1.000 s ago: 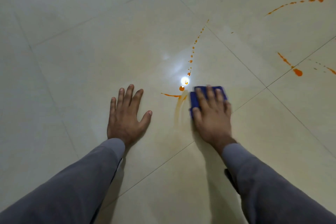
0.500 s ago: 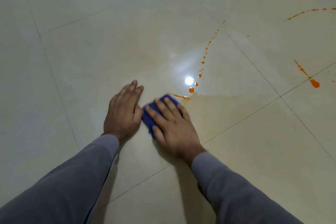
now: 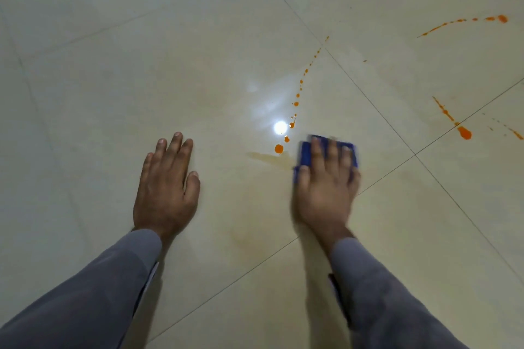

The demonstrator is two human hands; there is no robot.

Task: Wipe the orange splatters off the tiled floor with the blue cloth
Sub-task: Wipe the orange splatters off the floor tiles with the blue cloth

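Blue cloth [image 3: 304, 153] is pressed flat under right hand [image 3: 324, 187], centre-right. Left hand [image 3: 167, 187] is splayed on floor [image 3: 113, 93]. Risk: orange droplets [image 3: 279, 148] are smeared into film [image 3: 263, 156] by soiled cloth.

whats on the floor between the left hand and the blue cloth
In the head view, between the left hand and the blue cloth lie a faint orange smear and one round orange drop on bare tile.
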